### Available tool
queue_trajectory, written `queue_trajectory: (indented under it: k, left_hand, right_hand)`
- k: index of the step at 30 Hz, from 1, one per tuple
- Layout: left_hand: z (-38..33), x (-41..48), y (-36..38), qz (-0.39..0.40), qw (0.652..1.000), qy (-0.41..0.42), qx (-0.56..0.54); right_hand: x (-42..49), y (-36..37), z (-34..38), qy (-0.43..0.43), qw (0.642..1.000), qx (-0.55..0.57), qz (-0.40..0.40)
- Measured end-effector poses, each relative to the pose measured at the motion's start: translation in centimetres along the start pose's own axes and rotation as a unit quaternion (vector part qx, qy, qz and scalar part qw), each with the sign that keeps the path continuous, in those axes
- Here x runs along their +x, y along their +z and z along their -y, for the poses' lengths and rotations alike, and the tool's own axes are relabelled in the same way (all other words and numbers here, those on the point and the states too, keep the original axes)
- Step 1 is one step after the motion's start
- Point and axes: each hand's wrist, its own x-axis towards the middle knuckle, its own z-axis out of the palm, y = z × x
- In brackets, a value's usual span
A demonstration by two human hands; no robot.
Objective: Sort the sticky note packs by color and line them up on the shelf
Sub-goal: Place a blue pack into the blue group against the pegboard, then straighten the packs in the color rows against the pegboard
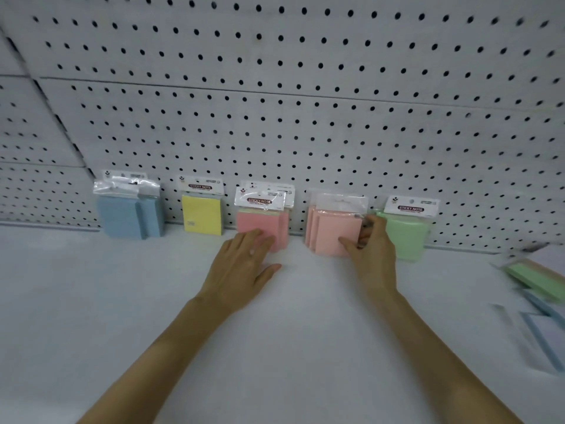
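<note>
Five colour groups stand along the back of the shelf (153,301), leaning on the pegboard (305,102). From left to right they are blue packs (130,215), a yellow pack (201,217), pink packs (263,221), peach packs (336,231) and a green pack (403,231).

Each pack is a square pad of notes in a clear sleeve with a white header card. The cards I can read say "STICKY NOTE"; the blue and peach headers are too glary or blurred to read. The blue, pink and peach groups are each more than one pack, set one behind another and slightly offset.

Every pack stands on its bottom edge with the header up and the flat face turned toward me, so its long axis runs up and down. The row itself runs left to right along the foot of the board.

My left hand (244,264) lies flat and relaxed, its straight fingertips touching the lower front of the front pink pack. My right hand (370,249) grasps the peach packs, with the thumb laid across the front face and the fingers curled round the right edge, just beside the green pack.

Far right on the shelf, well apart from the row, lie loose packs, one green (532,276) and some blue (544,332) (smeared by blur, so I can't count them).
</note>
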Motion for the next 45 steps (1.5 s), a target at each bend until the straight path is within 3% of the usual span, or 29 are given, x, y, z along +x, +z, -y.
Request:
queue_trajectory:
  k: [7,10,16,25,35,45]
  left_hand:
    - [-1.8,-0.5,-1.8,0.062,0.997,0.011,0.049]
    - [-3.6,-1.3,-2.9,0.073,0.995,0.011,0.064]
    - [-8.9,-5.0,-4.8,0.059,0.996,0.006,0.06]
    - [-20.4,-10.0,-5.3,0.057,0.997,0.043,0.011]
    - [-31.1,-6.5,-5.3,0.068,0.993,0.082,-0.051]
    - [-44.9,3.4,-0.8,0.092,0.977,0.028,-0.189]
  right_hand:
    - [-1.7,-1.9,-0.2,-0.017,0.999,-0.04,0.018]
    - [-3.9,-4.7,-0.2,-0.064,0.994,-0.07,0.047]
    - [-8.6,-12.3,-1.2,-0.147,0.945,-0.262,0.131]
    - [-16.6,-27.5,-6.7,-0.058,0.906,-0.396,0.139]
    - [-17.9,-39.5,-13.2,0.05,0.927,-0.347,0.134]
    - [-11.1,-49.7,-21.4,0.06,0.945,-0.3,0.114]
